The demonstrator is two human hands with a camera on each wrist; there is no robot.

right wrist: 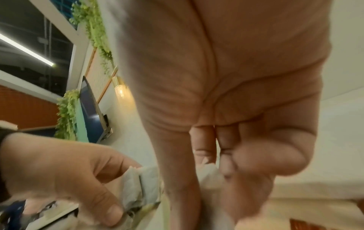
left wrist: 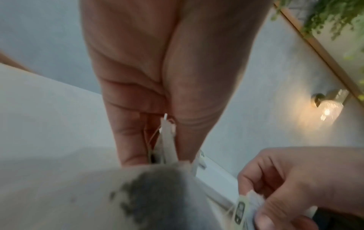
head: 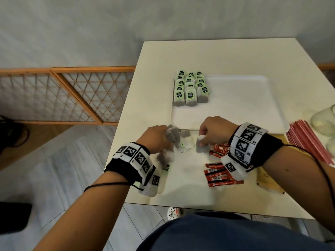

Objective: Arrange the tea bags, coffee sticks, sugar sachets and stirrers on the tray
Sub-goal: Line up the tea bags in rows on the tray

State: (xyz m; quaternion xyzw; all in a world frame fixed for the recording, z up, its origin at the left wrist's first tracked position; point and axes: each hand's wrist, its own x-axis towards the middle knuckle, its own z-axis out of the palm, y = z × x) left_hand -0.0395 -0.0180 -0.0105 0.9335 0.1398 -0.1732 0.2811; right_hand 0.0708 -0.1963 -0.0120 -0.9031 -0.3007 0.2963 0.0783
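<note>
Head view: left hand (head: 157, 137) pinching several grey paper tea bags (head: 172, 135), right hand (head: 213, 130) pinching another (head: 202, 144); tangled strings could drag bags off the white tabletop (head: 235, 57).

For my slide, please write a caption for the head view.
Both hands, left hand and right hand, gather tea bags beside a half-filled tray.

a white table (head: 226, 57) stands by a grey wall (head: 72, 24). a clear glass jar (head: 324, 120) sits at the table's right edge. a wooden lattice screen (head: 63, 95) leans at the wall's foot. a lit wall lamp (left wrist: 327, 107) glows there.
</note>
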